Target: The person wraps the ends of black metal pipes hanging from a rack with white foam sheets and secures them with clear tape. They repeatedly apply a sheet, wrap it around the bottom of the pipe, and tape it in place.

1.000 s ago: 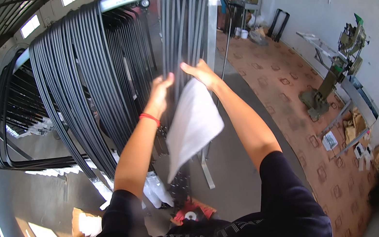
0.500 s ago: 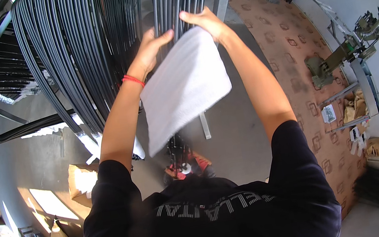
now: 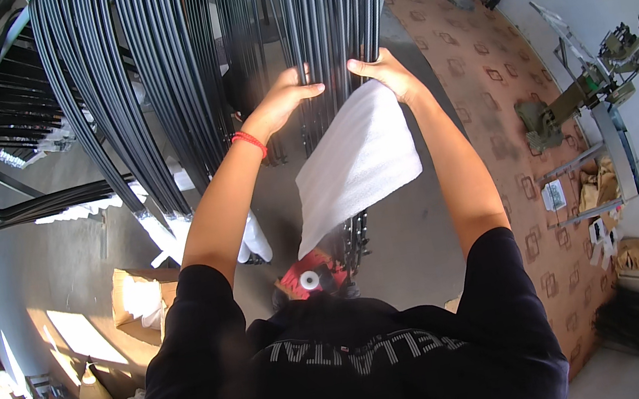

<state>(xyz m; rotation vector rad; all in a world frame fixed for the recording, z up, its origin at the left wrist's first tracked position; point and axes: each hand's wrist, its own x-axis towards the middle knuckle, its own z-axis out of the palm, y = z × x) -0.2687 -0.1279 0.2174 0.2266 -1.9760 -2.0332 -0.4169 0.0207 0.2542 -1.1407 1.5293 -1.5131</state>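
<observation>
Black rods (image 3: 156, 100) hang in thick bundles on the left. The left hand (image 3: 289, 92), a red band (image 3: 250, 141) on its wrist, presses curled fingers against the middle bundle (image 3: 326, 25). Just beside it, the right hand (image 3: 387, 74) grips the same bundle and pinches a white cloth (image 3: 355, 163), which hangs below both hands.

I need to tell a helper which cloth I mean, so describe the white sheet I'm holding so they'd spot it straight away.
Find the big rack of long black rods standing upright in the middle of the workshop. Both hands are on one bundle of them, and the white sheet hangs down from the right hand. It is the only large, pale, soft-looking sheet in front of the dark rods, unlike the smaller white wrappings low at the rod ends to the left.
</observation>
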